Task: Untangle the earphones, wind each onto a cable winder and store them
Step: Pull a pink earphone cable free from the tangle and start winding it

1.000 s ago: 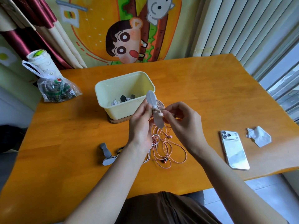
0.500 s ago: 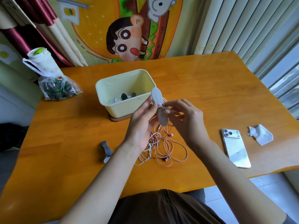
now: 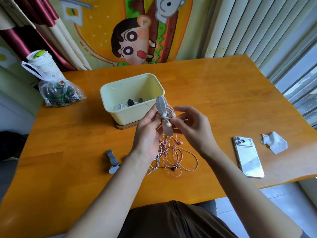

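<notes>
1. Leftward, a grey spare winder (image 3: pixel 113 160) was seen lying on the table (image 3: pixel 68 152), near the cream box (image 3: pixel 137 114).
2. A pale cable winder (image 3: pixel 162 109) was gripped upright by the left hand (image 3: pixel 147 134), before the box.
3. The pink earphone cable (image 3: pixel 170 111) at its waist was pinched by the right hand (image 3: pixel 192 129).
4. Below, the loose earphones (image 3: pixel 178 157) were left tangled on the table.
5. A phone (image 3: pixel 248 157) was laid further right.
</notes>
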Motion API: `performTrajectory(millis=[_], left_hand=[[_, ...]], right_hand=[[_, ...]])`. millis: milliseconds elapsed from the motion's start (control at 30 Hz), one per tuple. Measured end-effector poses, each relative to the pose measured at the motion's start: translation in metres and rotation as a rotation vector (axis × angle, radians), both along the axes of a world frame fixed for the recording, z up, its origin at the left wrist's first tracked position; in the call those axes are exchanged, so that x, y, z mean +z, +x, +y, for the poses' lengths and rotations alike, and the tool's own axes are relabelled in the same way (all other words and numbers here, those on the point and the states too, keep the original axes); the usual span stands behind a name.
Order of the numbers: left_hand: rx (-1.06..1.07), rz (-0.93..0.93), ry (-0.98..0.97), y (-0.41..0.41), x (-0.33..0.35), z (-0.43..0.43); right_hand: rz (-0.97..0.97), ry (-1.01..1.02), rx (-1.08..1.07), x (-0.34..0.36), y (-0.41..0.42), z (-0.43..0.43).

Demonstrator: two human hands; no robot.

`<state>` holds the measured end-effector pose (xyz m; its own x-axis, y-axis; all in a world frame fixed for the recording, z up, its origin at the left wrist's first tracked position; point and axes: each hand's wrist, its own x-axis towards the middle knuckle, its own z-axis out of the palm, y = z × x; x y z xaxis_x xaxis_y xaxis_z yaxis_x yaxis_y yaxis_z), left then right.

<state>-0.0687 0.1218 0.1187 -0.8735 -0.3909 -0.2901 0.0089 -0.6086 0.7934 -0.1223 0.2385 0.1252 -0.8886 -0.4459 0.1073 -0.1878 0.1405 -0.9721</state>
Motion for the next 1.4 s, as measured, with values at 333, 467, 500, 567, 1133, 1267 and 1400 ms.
performTrajectory(millis=[333, 467, 500, 567, 1133, 1267, 1400], left_hand=[[-0.044, 0.031, -0.088, 0.003, 0.009, -0.002], [-0.036, 0.019, -0.059, 0.001, 0.009, 0.002], [-0.028, 0.008, -0.052, 0.001, 0.008, 0.002], [-0.022, -0.003, -0.032, 0.002, 0.009, 0.003], [0.108, -0.048, -0.05, 0.002, 0.014, 0.007], [0.134, -0.074, -0.051, 0.002, 0.013, 0.006], [0.152, -0.059, -0.02, 0.003, 0.011, 0.001]], right_hand=[[0.401, 0.144, -0.11, -0.002, 0.005, -0.002], [0.478, 0.125, -0.12, 0.0, 0.008, -0.005], [0.48, 0.118, -0.122, 0.0, 0.009, -0.006], [0.455, 0.094, -0.121, -0.001, 0.009, -0.007], [0.232, -0.004, -0.1, -0.007, 0.012, -0.016], [0.15, -0.054, -0.056, -0.005, 0.013, -0.018], [0.122, -0.105, 0.007, -0.004, 0.013, -0.021]])
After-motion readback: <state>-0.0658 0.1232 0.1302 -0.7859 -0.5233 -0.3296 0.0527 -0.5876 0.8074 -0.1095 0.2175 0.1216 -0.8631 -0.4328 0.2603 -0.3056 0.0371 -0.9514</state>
